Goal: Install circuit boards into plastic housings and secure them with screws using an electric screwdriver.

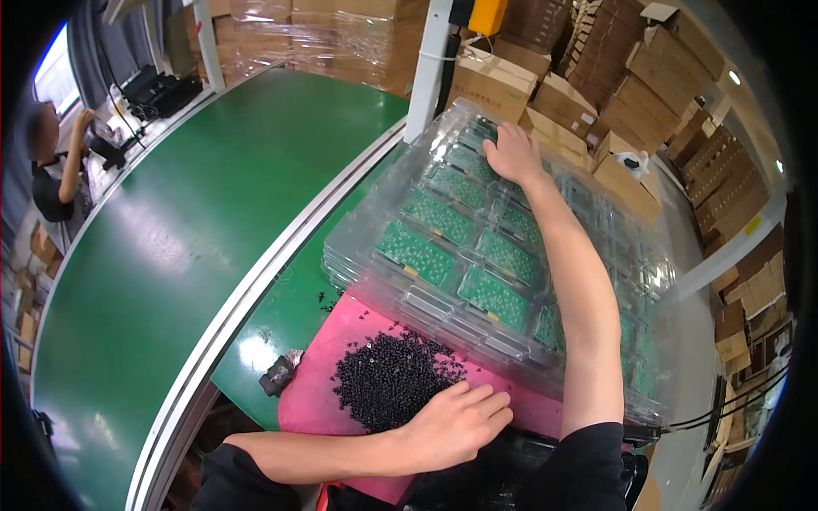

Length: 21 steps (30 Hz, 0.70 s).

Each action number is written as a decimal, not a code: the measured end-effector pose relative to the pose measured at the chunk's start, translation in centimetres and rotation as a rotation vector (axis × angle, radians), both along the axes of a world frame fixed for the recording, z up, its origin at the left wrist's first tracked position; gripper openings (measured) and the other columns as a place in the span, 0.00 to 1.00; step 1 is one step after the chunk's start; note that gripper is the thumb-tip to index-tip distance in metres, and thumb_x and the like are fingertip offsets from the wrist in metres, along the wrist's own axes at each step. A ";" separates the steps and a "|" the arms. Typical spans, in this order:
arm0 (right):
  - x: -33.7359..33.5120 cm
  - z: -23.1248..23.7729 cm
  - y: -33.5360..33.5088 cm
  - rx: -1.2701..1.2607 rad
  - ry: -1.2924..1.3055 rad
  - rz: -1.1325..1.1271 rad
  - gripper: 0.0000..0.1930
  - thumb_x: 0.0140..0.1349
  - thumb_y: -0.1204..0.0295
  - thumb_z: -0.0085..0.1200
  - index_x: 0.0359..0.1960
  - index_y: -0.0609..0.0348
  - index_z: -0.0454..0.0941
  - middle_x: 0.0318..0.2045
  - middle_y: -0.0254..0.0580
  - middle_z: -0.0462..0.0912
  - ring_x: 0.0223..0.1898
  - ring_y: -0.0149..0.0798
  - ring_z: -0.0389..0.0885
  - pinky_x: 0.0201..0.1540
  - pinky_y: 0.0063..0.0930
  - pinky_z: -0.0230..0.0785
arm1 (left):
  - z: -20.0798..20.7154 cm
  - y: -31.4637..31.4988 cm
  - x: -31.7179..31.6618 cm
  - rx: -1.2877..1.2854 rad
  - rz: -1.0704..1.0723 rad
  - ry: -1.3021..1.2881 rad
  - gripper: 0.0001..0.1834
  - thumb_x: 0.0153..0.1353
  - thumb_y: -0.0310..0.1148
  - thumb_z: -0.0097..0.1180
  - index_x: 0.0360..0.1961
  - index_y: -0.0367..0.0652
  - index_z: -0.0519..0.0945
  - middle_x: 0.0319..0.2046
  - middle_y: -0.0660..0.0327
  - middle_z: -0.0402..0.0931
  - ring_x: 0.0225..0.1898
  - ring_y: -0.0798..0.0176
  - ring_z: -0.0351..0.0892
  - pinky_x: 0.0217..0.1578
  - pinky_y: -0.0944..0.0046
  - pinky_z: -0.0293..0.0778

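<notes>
A stack of clear plastic trays (409,289) slants across the bench, its compartments holding green circuit boards (417,255). At the far end of the top tray my right hand (515,153) reaches down, thumb and fingers bent round the edge of a circuit board (477,132); the fingertips are partly hidden. Close to me, my left hand (460,422) has its fingers curled in, and what they hold, if anything, is hidden. It rests beside a heap of tiny black pieces (388,379), perhaps screws, on a pink mat (315,383). Some pieces lie scattered toward the trays.
A small black lump (279,375) lies left of the mat. A metal rail (281,243) divides my bench from a wide green conveyor (170,247). Across it sits another person (60,170). Cardboard boxes (494,81) stand behind the trays, near a white post (426,77).
</notes>
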State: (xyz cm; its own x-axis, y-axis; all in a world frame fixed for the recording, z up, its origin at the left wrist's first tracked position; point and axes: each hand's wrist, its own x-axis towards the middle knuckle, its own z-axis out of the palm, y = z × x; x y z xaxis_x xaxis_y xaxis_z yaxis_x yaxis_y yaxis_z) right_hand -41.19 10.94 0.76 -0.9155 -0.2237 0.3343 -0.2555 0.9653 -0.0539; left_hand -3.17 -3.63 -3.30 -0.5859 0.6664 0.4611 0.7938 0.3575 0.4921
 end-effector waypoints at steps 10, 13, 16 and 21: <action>18.3 7.9 4.4 0.109 0.258 0.394 0.29 0.61 0.74 0.50 0.65 0.70 0.61 0.67 0.53 0.63 0.70 0.50 0.58 0.71 0.45 0.49 | 0.5 -0.1 -0.1 0.199 0.003 -0.017 0.09 0.56 0.29 0.63 0.37 0.41 0.77 0.33 0.57 0.75 0.38 0.51 0.74 0.41 0.54 0.69; 28.7 9.4 5.8 0.171 0.327 0.490 0.27 0.57 0.79 0.50 0.61 0.72 0.65 0.63 0.52 0.67 0.67 0.51 0.62 0.68 0.45 0.54 | 2.3 -0.6 0.1 0.271 0.289 0.104 0.39 0.53 0.30 0.69 0.62 0.30 0.63 0.57 0.43 0.66 0.58 0.41 0.66 0.59 0.50 0.64; 36.2 9.0 7.1 0.237 0.246 0.501 0.25 0.56 0.78 0.51 0.58 0.71 0.70 0.61 0.50 0.70 0.66 0.48 0.66 0.67 0.43 0.57 | 1.8 -0.6 -1.8 0.341 0.415 0.234 0.59 0.48 0.36 0.75 0.70 0.27 0.45 0.65 0.38 0.57 0.63 0.34 0.58 0.64 0.42 0.56; 46.7 7.5 9.0 0.308 0.268 0.493 0.21 0.53 0.74 0.56 0.50 0.67 0.79 0.57 0.42 0.75 0.62 0.40 0.72 0.61 0.37 0.64 | 4.6 1.4 1.2 0.242 -0.017 -0.057 0.39 0.58 0.20 0.62 0.69 0.39 0.59 0.43 0.46 0.80 0.40 0.48 0.83 0.45 0.58 0.78</action>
State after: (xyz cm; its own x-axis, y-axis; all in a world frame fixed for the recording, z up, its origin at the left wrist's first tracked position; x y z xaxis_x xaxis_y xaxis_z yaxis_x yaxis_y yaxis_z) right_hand 5.47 19.96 8.24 -0.5738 -0.7199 0.3905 -0.6397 0.6917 0.3350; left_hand -1.95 -2.27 1.28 -0.6052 0.5506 0.5749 0.7673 0.2110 0.6056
